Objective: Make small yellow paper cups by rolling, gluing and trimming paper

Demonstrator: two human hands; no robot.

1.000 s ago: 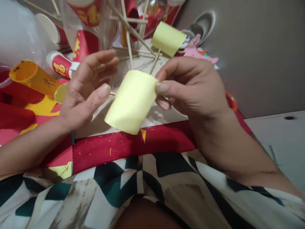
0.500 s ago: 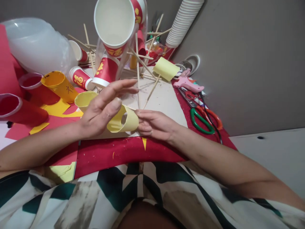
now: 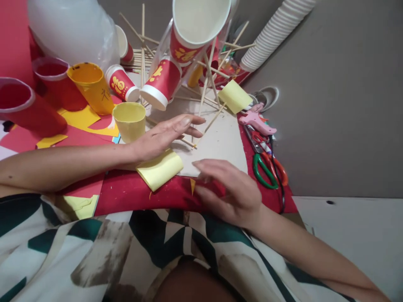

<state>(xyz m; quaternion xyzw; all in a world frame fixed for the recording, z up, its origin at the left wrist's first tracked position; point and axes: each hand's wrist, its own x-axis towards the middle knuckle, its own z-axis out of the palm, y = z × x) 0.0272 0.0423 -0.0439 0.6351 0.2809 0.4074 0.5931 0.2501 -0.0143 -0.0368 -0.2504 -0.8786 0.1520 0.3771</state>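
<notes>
My left hand reaches over the white board, fingers stretched out and nothing in them. Just below it lies a pale yellow paper tube on its side at the board's front edge. A yellow paper-covered cup stands upright beside my left wrist. To the right of the tube hovers my right hand, slightly blurred, its fingers apart and empty. Behind my left hand rises a frame of wooden sticks. Red paper cups with gold characters hang or lean there in clear plastic.
Scissors with green and orange handles and a pink glue gun lie at the right. Another yellow paper tube leans near the sticks. Red cups and an orange cup stand at the left. A stack of white cups slants behind.
Both hands have let go of the yellow paper tube, which now lies on the board's edge. My right hand has drawn back to the right and down. The camera view has shifted.
</notes>
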